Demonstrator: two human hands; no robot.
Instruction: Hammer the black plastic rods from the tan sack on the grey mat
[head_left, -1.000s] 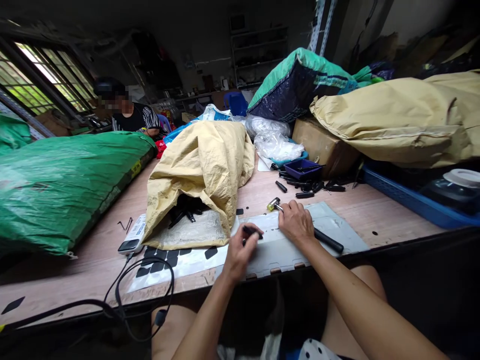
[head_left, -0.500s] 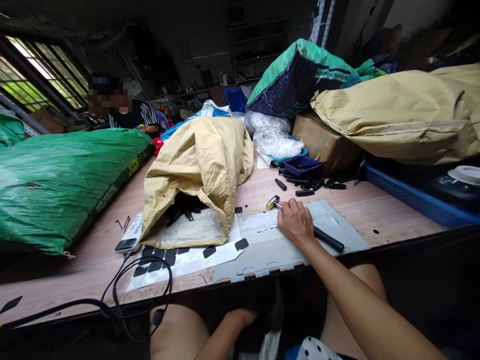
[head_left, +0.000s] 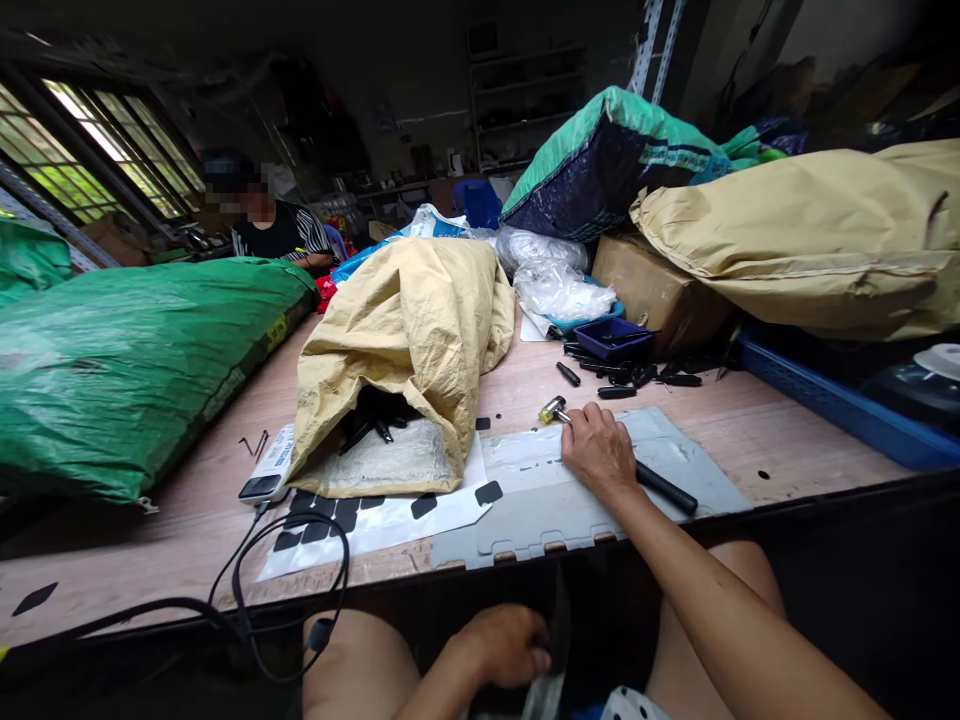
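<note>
My right hand (head_left: 598, 450) lies over a small hammer (head_left: 667, 489), fingers closed around its shaft. The hammer's metal and yellowish head points left, and its black handle sticks out toward the right. Beneath it is a grey mat (head_left: 517, 520) at the table's front edge. Below that edge, above my lap, is my left hand (head_left: 506, 643) with curled fingers. It is beside a pale strip (head_left: 553, 640) in the shadow, and anything inside the fingers is hidden. Black handle-like pieces (head_left: 616, 392) lie beyond the hammer.
A beige sack (head_left: 405, 330) with black pieces in its mouth stands left of the mat. White paper (head_left: 450, 515) bears black patches. A green sack (head_left: 150, 370), cable (head_left: 247, 640), purple tray (head_left: 611, 340) and blue basket (head_left: 840, 410) are around. A person (head_left: 277, 230) sits behind.
My left hand has risen from under the table edge and moved right, toward the pale strip. The right hand stays on the hammer. The view has shifted slightly.
</note>
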